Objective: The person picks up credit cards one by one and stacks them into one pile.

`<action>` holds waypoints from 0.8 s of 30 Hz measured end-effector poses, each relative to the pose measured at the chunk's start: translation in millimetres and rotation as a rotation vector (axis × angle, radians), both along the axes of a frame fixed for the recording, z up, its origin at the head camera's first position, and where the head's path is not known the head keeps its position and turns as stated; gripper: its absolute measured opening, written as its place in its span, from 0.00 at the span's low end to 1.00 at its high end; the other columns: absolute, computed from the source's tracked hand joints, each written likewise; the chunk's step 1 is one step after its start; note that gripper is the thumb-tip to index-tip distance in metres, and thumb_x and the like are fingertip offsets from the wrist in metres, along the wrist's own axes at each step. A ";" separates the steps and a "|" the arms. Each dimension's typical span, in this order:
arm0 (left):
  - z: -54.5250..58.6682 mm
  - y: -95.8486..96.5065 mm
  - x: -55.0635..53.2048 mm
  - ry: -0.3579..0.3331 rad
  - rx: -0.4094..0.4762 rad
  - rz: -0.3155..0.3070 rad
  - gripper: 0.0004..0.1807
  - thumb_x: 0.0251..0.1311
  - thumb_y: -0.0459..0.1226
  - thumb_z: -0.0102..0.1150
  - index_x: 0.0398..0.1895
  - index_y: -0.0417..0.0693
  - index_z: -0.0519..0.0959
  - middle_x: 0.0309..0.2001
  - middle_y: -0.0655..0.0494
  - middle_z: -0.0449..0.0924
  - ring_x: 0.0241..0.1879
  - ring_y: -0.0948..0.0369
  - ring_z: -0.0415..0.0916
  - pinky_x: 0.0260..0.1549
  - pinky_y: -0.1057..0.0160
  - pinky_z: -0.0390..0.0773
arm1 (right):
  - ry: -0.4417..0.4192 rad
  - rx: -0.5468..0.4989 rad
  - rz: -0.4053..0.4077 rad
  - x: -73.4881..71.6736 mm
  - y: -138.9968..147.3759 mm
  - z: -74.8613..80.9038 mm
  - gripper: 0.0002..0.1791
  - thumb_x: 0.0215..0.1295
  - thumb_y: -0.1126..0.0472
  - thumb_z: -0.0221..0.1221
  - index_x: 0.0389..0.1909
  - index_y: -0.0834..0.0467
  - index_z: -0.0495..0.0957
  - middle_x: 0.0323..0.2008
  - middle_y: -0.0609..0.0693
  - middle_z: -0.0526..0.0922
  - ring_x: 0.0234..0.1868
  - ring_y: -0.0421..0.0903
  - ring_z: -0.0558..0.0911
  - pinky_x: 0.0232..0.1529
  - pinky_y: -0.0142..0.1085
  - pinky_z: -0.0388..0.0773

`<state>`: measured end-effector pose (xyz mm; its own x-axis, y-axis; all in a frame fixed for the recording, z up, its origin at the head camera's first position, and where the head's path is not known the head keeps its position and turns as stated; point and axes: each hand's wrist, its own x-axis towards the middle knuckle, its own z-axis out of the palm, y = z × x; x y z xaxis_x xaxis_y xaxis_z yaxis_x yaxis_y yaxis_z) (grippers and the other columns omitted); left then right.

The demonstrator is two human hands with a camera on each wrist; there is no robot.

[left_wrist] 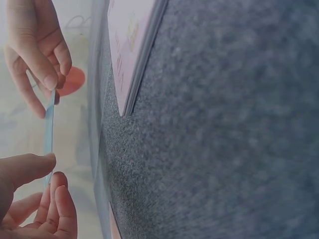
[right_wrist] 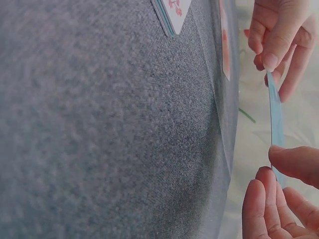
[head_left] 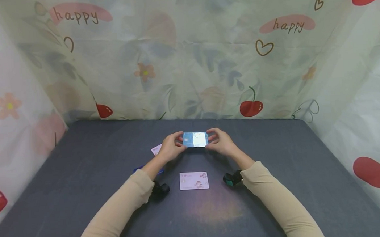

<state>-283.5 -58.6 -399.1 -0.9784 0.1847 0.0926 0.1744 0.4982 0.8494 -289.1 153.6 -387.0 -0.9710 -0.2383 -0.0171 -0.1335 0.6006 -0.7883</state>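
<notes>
A light blue card (head_left: 195,140) with a small chip mark and a bright glare is held up over the dark table (head_left: 260,143). My left hand (head_left: 171,147) pinches its left end between thumb and fingers, and my right hand (head_left: 223,143) pinches the right end. Seen edge-on in the left wrist view, the thin blue card (left_wrist: 49,129) spans from one hand to the other. Nearer to me lies a pink VIP card (head_left: 193,180), the top of a small stack (left_wrist: 134,45) whose edges show in both wrist views.
Another pink card (head_left: 156,149) lies partly hidden behind my left hand. A dark blue item (head_left: 161,170) peeks out from beneath my left forearm. Black wrist devices (head_left: 160,189) sit at both cuffs. Printed cloth (head_left: 187,78) hangs behind the table and along both sides.
</notes>
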 end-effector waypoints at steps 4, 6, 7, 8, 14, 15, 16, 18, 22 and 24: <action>0.1 -0.7 2.2 0.008 0.006 -0.010 0.33 0.48 0.26 0.61 0.61 0.35 0.65 0.43 0.41 0.75 0.35 0.55 0.78 0.29 0.69 0.76 | 0.001 -0.004 0.005 2.0 0.4 0.9 0.31 0.52 0.67 0.63 0.59 0.60 0.64 0.44 0.60 0.76 0.43 0.53 0.81 0.41 0.40 0.78; 0.1 -0.9 3.5 0.007 0.016 -0.015 0.33 0.48 0.26 0.61 0.61 0.35 0.65 0.43 0.41 0.75 0.35 0.55 0.79 0.29 0.70 0.75 | 0.004 -0.007 0.007 2.5 0.6 0.8 0.31 0.52 0.67 0.63 0.59 0.60 0.64 0.44 0.61 0.76 0.43 0.53 0.81 0.41 0.40 0.78; 0.2 -1.0 4.3 0.008 0.019 -0.017 0.33 0.48 0.26 0.61 0.61 0.35 0.65 0.42 0.41 0.75 0.35 0.55 0.78 0.28 0.70 0.75 | 0.005 -0.007 0.008 2.8 0.8 0.7 0.31 0.52 0.67 0.63 0.59 0.60 0.64 0.44 0.61 0.76 0.43 0.52 0.81 0.41 0.40 0.78; 0.0 -1.1 4.8 0.007 0.026 -0.020 0.33 0.47 0.26 0.61 0.61 0.35 0.64 0.42 0.41 0.75 0.35 0.55 0.78 0.29 0.70 0.75 | 0.005 -0.008 0.009 3.2 1.0 0.5 0.31 0.52 0.67 0.63 0.59 0.60 0.64 0.44 0.61 0.76 0.43 0.52 0.81 0.41 0.40 0.78; -1.0 -2.8 8.1 0.017 0.046 -0.040 0.33 0.48 0.25 0.60 0.61 0.34 0.64 0.42 0.40 0.75 0.36 0.54 0.78 0.30 0.69 0.76 | 0.004 -0.005 0.015 5.1 2.0 0.2 0.31 0.52 0.67 0.63 0.59 0.59 0.64 0.45 0.60 0.76 0.43 0.52 0.81 0.41 0.40 0.78; -1.0 -3.1 8.7 0.019 0.046 -0.042 0.33 0.48 0.25 0.60 0.61 0.34 0.64 0.42 0.40 0.75 0.36 0.53 0.78 0.30 0.69 0.76 | 0.002 -0.003 0.013 5.3 2.1 0.3 0.31 0.52 0.67 0.63 0.59 0.59 0.64 0.45 0.60 0.76 0.43 0.51 0.81 0.41 0.40 0.78; -1.0 -3.3 9.3 0.017 0.048 -0.043 0.33 0.48 0.25 0.60 0.61 0.34 0.64 0.43 0.40 0.75 0.36 0.53 0.78 0.30 0.69 0.76 | -0.001 -0.002 0.011 5.9 2.2 0.6 0.31 0.52 0.67 0.63 0.59 0.59 0.64 0.45 0.60 0.76 0.43 0.51 0.81 0.41 0.40 0.78; -0.4 -3.7 10.8 0.017 0.052 -0.046 0.33 0.47 0.25 0.60 0.61 0.33 0.64 0.43 0.40 0.75 0.36 0.53 0.78 0.31 0.69 0.77 | -0.005 -0.003 0.010 6.7 2.4 0.9 0.31 0.52 0.66 0.63 0.59 0.59 0.64 0.45 0.60 0.76 0.42 0.51 0.81 0.41 0.40 0.78; 1.3 -4.5 13.8 0.025 0.054 -0.049 0.33 0.47 0.25 0.61 0.60 0.33 0.65 0.42 0.39 0.76 0.35 0.54 0.78 0.31 0.68 0.77 | -0.007 -0.002 0.008 9.4 2.5 1.4 0.31 0.52 0.66 0.63 0.59 0.59 0.64 0.45 0.60 0.76 0.42 0.51 0.81 0.42 0.40 0.78; 1.7 -4.7 14.8 0.030 0.054 -0.053 0.32 0.47 0.25 0.61 0.60 0.33 0.65 0.42 0.39 0.76 0.34 0.54 0.78 0.31 0.68 0.77 | -0.005 0.001 0.010 10.6 2.6 1.5 0.31 0.52 0.66 0.63 0.59 0.59 0.64 0.45 0.60 0.76 0.42 0.50 0.81 0.41 0.40 0.78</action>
